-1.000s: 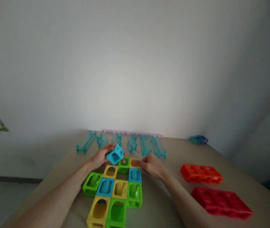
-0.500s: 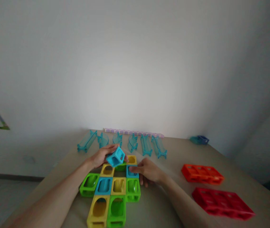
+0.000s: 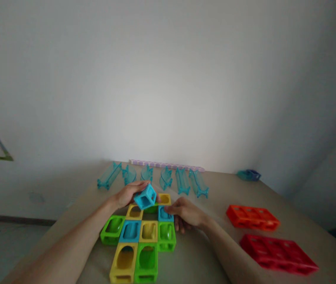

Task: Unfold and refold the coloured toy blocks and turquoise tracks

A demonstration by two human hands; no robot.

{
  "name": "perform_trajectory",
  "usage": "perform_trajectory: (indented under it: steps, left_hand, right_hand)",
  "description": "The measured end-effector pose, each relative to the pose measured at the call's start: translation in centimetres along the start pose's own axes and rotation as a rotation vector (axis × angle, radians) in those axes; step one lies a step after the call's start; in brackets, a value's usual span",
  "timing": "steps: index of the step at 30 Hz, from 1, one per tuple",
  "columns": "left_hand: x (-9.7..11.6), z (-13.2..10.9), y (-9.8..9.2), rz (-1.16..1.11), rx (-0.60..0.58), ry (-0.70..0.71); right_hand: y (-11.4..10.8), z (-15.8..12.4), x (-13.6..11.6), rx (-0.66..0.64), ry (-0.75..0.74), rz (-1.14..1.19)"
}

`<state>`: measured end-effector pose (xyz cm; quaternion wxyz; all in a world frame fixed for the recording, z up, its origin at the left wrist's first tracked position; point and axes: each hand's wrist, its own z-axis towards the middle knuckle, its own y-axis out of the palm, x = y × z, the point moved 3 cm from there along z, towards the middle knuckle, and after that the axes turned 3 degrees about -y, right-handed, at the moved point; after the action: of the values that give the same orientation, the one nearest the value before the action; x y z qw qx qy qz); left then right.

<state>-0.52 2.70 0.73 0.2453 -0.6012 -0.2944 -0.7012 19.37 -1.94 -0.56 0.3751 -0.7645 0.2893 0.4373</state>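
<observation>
My left hand (image 3: pixel 129 194) is closed around a blue cube block (image 3: pixel 145 197) with openings in its faces. It holds the block tilted above the far part of a flat layout of joined yellow, green and blue blocks. My right hand (image 3: pixel 187 213) is at the layout's right side, fingers curled, gripping a blue block (image 3: pixel 165 215) set in its edge. Below that block is a green block (image 3: pixel 166 236), with a yellow block (image 3: pixel 148 231) to its left. Part of the layout's far side is hidden by my left hand and the held block.
Clear blue track pieces (image 3: pixel 182 181), some straight and some curved, lie in a row at the back. Behind them runs a purple-and-white strip (image 3: pixel 166 165). An orange block row (image 3: pixel 252 217) and a red block row (image 3: pixel 278 254) lie at right. Dark blue pieces (image 3: pixel 253 175) sit by the wall.
Very little differs. The blue cube in my left hand has turned slightly, and my right hand stays at the blue block in the layout. The whole view has shifted a touch.
</observation>
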Motion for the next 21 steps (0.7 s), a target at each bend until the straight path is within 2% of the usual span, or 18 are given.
perform_trajectory:
  steps: [8,21]
  left_hand:
    - [0.03,-0.02,-0.06,0.002,-0.016,0.001]
    - [0.18,-0.08,0.07,-0.024,-0.003,-0.032]
  right_hand:
    - [0.0,0.11,0.05,-0.02,-0.007,0.019]
    - [-0.29,0.39,0.61,0.018,-0.015,0.024]
